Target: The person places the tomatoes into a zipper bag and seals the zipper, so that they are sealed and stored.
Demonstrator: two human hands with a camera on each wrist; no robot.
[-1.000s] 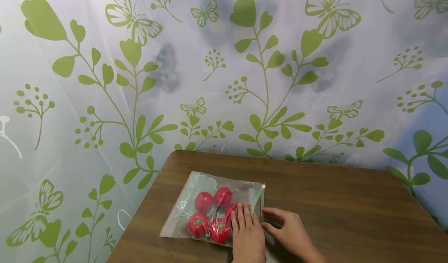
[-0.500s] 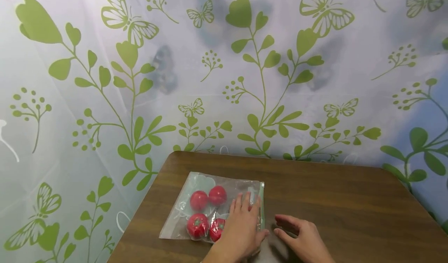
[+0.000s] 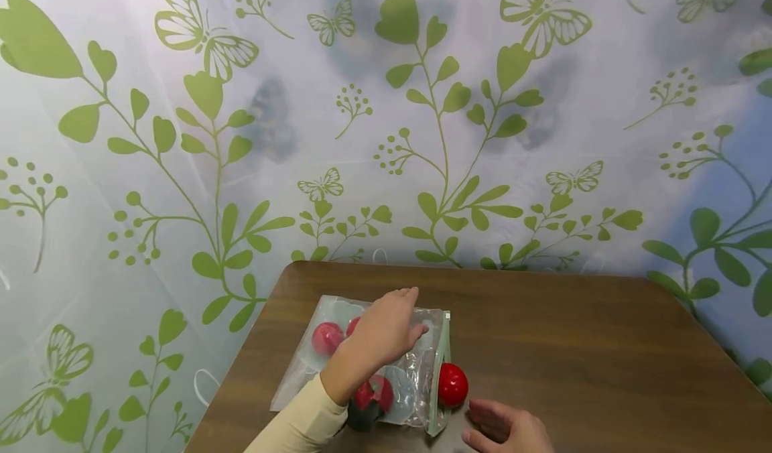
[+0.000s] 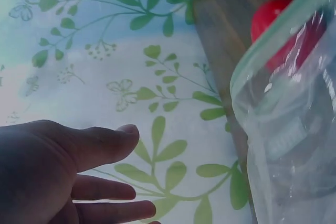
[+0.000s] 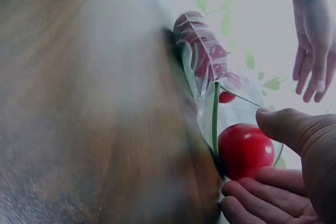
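A clear zip bag (image 3: 416,372) with a green-edged mouth lies on the table, several red tomatoes (image 3: 328,338) inside it. At its right-hand mouth sits one tomato (image 3: 453,385), bare and shiny, partly behind the green edge. My left hand (image 3: 382,326) hovers over the bag with fingers extended, gripping nothing; the left wrist view shows its thumb and fingers (image 4: 115,211) spread apart. Just right of the loose tomato is my right hand (image 3: 512,429), fingers loosely bent. In the right wrist view its thumb and fingers (image 5: 268,203) stand around the tomato; contact is unclear.
The brown wooden table (image 3: 573,346) extends to the right of the bag. Behind it hangs a pale curtain (image 3: 362,138) with green leaves and butterflies. A dark object (image 3: 364,413) shows beneath my left wrist, partly over the bag.
My left hand has lifted from the bag and swung up and across it. One tomato has come out at the bag's mouth. My right hand has shifted slightly down.
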